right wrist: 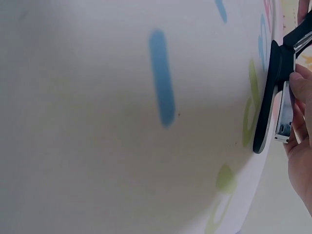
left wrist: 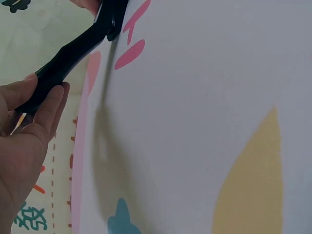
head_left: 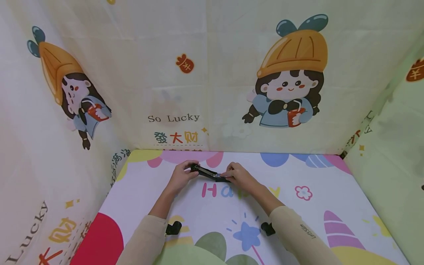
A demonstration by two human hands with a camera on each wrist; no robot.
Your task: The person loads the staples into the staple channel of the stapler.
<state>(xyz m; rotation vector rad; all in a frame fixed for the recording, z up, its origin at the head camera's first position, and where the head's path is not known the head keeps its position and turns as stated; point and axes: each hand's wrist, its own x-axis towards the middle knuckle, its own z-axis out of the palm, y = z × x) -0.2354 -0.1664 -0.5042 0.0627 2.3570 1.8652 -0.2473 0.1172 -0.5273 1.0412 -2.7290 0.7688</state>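
Observation:
A black stapler (head_left: 204, 172) is opened out over the far part of the table, its long cover swung up toward the left. My left hand (head_left: 182, 176) grips the end of that cover; in the left wrist view, thumb and fingers (left wrist: 56, 105) close around it. At the stapler's other end, my right hand (head_left: 240, 177) pinches at the silvery metal magazine (right wrist: 284, 114). The dark base (right wrist: 265, 102) lies low, close to the tabletop. Whether loose staples sit in the magazine cannot be made out.
The table (head_left: 212, 213) wears a white cloth printed with coloured shapes and letters. A patterned curtain (head_left: 225, 92) hangs behind it and along both sides. Dark wrist-worn pieces (head_left: 173, 228) show at both sleeves.

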